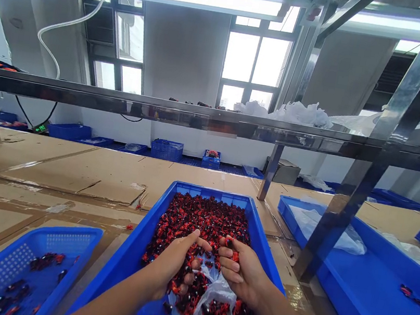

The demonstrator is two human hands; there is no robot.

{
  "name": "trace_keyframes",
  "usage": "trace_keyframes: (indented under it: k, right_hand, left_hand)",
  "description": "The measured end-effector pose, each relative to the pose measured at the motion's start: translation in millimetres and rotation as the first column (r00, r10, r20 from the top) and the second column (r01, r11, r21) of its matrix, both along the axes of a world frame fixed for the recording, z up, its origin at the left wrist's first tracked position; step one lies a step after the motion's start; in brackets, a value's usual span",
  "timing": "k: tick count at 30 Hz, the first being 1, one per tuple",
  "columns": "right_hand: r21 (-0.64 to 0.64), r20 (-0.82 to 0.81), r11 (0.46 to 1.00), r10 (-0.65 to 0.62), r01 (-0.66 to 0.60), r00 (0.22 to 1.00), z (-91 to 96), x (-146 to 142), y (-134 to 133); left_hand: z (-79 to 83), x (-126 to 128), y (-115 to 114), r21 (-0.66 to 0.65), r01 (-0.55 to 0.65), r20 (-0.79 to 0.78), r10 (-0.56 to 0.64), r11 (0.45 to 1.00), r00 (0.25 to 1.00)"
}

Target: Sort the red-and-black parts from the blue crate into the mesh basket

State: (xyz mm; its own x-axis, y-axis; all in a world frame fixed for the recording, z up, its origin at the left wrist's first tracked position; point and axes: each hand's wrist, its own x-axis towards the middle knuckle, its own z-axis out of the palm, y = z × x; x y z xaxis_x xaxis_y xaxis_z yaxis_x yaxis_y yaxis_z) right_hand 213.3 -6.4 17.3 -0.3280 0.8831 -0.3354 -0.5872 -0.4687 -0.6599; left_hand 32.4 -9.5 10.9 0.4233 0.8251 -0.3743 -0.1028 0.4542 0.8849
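Small red and black pieces [204, 217], too small to name exactly, fill much of a deep blue tray [128, 250] in front of me. Over its middle, my left hand [174, 263] curls its lower fingers around several of these pieces, its thumb and index finger stretched toward the right. Close by on the right, my right hand [240, 270] is closed, with one red and black piece pinched at the thumb and index fingertips. A crumpled clear plastic bag [215, 295] lies among the pieces below both hands.
At lower left, a perforated blue basket [82, 244] holds a few scattered pieces. A large blue tray [372, 308] with plastic film [343, 238] stands to the right. A metal post [337, 218] rises between the trays, and a shelf rail [161, 111] crosses above the cardboard-covered table [54, 166].
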Motion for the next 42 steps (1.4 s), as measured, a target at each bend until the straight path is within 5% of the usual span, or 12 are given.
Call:
trace_keyframes:
  k: [6, 10, 13, 15, 17, 21, 24, 26, 29, 35, 42]
  right_hand:
    - [0.196, 0.189, 0.978, 0.026, -0.063, 0.982, -0.8, -2, -4]
    - [0.427, 0.381, 0.899, -0.084, -0.095, 0.921, 0.8, -22, -23]
    - [0.663, 0.686, 0.656, -0.343, -0.359, 0.641, 2.6, -38, -43]
    - [0.633, 0.772, 0.527, -0.486, -0.567, 0.411, 1.0, -45, -52]
    - [0.569, 0.807, 0.523, -0.501, -0.635, 0.311, -2.5, -48, -55]
    - [0.533, 0.827, 0.559, -0.502, -0.635, 0.253, -5.9, -49, -51]
    - [0.565, 0.822, 0.617, -0.476, -0.548, 0.311, -3.8, -50, -48]
    - [0.523, 0.810, 0.753, -0.295, -0.398, 0.506, -3.4, -51, -44]
    - [0.250, 0.624, 0.931, 0.056, -0.267, 0.779, -5.7, -48, -37]
    - [0.009, 0.225, 0.990, 0.137, -0.143, 0.965, -6.4, -35, -25]
    - [0.003, 0.086, 0.994, 0.105, -0.106, 0.991, -8.7, -31, -21]
  left_hand:
    - [-3.6, 1, 2, -0.071, -0.072, 0.109, 0.079, 0.995, 0.991]
    - [-9.8, 5, 5, -0.175, -0.207, 0.110, 0.228, 0.962, 0.967]
    - [-13.7, 7, 7, -0.198, -0.277, 0.056, 0.293, 0.940, 0.955]
    - [-14.5, 8, 7, -0.192, -0.292, 0.033, 0.303, 0.937, 0.952]
    - [-13.8, 9, 5, -0.194, -0.307, 0.016, 0.316, 0.932, 0.949]
    - [-11.0, 12, -2, -0.082, -0.329, -0.068, 0.324, 0.941, 0.944]
    - [-8.9, 14, -5, 0.004, -0.303, -0.125, 0.302, 0.953, 0.945]
    - [-7.2, 14, -6, 0.019, -0.280, -0.125, 0.280, 0.960, 0.952]
    - [-4.3, 14, -6, 0.021, -0.251, -0.108, 0.252, 0.968, 0.962]
    - [-4.2, 12, -7, -0.029, -0.194, -0.017, 0.193, 0.981, 0.981]
    - [-4.7, 11, -6, -0.046, -0.159, -0.017, 0.158, 0.986, 0.987]
